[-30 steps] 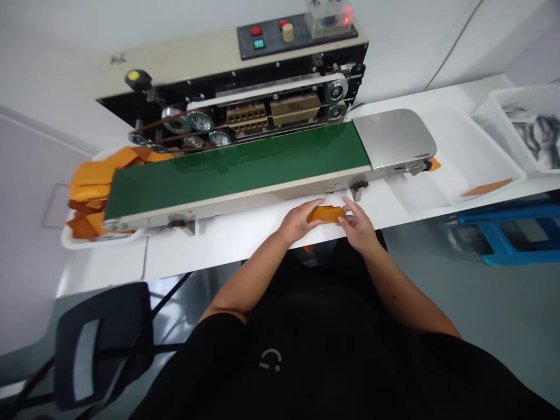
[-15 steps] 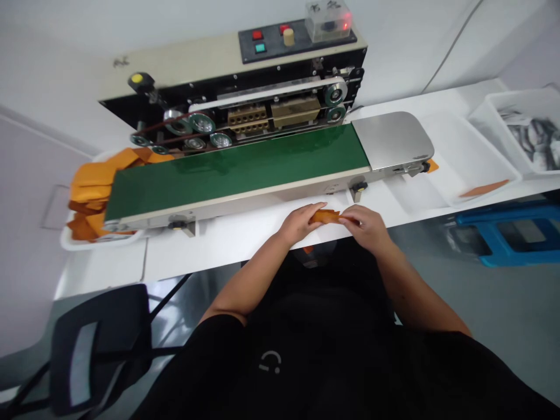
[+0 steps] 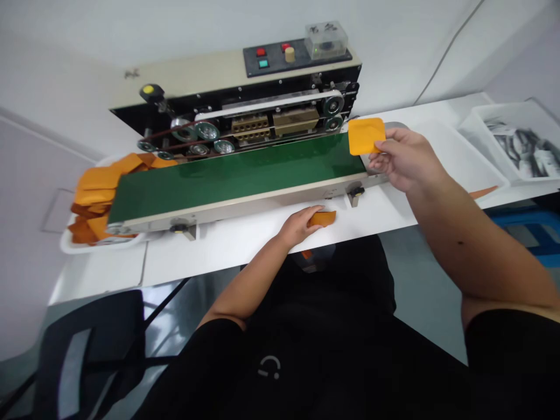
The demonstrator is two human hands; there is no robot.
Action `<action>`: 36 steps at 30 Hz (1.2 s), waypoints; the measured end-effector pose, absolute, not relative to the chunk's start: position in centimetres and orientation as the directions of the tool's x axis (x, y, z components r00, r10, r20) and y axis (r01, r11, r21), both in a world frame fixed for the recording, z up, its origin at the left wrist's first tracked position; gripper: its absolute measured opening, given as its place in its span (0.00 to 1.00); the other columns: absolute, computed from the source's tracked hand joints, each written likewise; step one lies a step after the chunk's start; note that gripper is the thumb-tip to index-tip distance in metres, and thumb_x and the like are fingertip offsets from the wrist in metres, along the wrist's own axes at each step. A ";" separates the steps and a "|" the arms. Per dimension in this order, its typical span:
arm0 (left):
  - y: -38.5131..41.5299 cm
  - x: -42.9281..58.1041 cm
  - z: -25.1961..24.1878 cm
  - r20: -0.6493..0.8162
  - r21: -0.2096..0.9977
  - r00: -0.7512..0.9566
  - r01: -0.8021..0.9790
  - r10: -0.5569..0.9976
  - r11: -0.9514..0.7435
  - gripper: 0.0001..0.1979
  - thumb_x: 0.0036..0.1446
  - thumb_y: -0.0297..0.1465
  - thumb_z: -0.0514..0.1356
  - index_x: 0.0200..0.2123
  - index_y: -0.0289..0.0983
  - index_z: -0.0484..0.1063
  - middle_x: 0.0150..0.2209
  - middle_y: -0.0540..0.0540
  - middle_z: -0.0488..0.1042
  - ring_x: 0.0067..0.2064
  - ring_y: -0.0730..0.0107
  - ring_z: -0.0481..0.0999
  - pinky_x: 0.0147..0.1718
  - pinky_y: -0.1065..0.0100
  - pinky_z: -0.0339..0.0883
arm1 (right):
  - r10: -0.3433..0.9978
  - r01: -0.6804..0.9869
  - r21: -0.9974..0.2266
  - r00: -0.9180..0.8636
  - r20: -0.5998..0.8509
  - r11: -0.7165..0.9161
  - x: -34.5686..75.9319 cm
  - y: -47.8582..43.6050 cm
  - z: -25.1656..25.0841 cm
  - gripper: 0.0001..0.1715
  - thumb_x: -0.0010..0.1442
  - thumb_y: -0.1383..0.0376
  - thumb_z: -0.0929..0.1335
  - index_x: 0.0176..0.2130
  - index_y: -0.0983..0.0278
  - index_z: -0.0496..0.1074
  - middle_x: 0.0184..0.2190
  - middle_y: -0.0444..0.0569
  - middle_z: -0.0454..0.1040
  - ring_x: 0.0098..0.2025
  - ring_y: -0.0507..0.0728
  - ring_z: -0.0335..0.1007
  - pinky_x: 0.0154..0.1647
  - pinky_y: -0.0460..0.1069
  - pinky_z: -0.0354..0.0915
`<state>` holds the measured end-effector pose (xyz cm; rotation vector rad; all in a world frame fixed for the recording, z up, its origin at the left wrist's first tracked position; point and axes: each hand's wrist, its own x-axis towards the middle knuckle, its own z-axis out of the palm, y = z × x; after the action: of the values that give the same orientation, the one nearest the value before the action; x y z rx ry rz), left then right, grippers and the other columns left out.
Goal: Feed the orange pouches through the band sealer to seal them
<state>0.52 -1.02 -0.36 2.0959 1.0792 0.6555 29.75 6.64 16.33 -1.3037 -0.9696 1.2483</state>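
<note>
My right hand point(image 3: 405, 157) pinches a small square orange packet point(image 3: 366, 135) by its lower right corner. The packet is up over the right end of the green conveyor belt point(image 3: 245, 172), close to the rollers of a band sealing machine point(image 3: 188, 81). At the table's front edge, my left hand point(image 3: 300, 226) is closed around more orange packets point(image 3: 322, 219); how many cannot be made out. A metal plate at the belt's right end is mostly covered by my right hand and the packet.
A white basket point(image 3: 72, 244) heaped with orange packets point(image 3: 94, 186) stands under the belt's left end. On the right are a white tray point(image 3: 455, 157) and a bin point(image 3: 481, 122) of grey-white items. A black chair point(image 3: 100, 344) and blue stool point(image 3: 538, 233) stand by the white table point(image 3: 210, 245).
My right hand has risen from beside my left hand to the belt's right end, carrying one orange packet. My left hand has stayed at the table edge with the others.
</note>
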 end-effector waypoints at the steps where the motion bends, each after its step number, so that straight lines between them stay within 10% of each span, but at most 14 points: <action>1: -1.0 0.5 -0.3 0.124 0.756 0.527 0.498 0.841 -0.424 0.31 0.64 0.36 0.68 0.68 0.45 0.67 0.64 0.39 0.76 0.62 0.53 0.79 0.63 0.54 0.71 | 0.980 -0.106 -0.986 0.134 -0.144 -0.130 29.8 7.8 16.3 0.04 0.69 0.73 0.68 0.44 0.67 0.71 0.24 0.44 0.74 0.21 0.48 0.72 0.24 0.42 0.70; 18: -1.0 0.5 -0.8 0.126 0.770 0.554 0.469 0.823 -0.433 0.31 0.65 0.38 0.67 0.70 0.47 0.65 0.65 0.41 0.75 0.62 0.52 0.78 0.62 0.53 0.72 | 0.958 -0.034 -0.963 0.099 -0.268 -0.266 24.3 15.4 15.9 0.02 0.71 0.76 0.68 0.42 0.74 0.71 0.24 0.47 0.74 0.18 0.46 0.69 0.20 0.39 0.65; 28: -1.0 0.5 -0.7 0.121 0.778 0.528 0.475 0.841 -0.410 0.33 0.64 0.38 0.67 0.70 0.47 0.65 0.65 0.41 0.75 0.61 0.53 0.79 0.61 0.54 0.73 | 0.905 0.411 -0.868 0.190 0.380 0.278 24.0 1.3 14.1 0.13 0.71 0.59 0.68 0.40 0.67 0.76 0.31 0.47 0.75 0.26 0.47 0.70 0.26 0.43 0.65; 36: -1.3 0.8 0.0 0.105 0.782 0.492 0.496 0.864 -0.377 0.33 0.61 0.36 0.70 0.68 0.45 0.67 0.61 0.41 0.78 0.56 0.54 0.81 0.57 0.57 0.74 | 0.978 0.571 -0.799 -0.032 0.206 0.187 23.5 -5.6 2.0 0.26 0.63 0.55 0.73 0.58 0.61 0.74 0.51 0.56 0.75 0.39 0.57 0.73 0.30 0.51 0.70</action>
<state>0.80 -1.28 -0.02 2.0374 1.1159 0.6737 23.47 -5.61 1.99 -1.4781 -1.7023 0.6751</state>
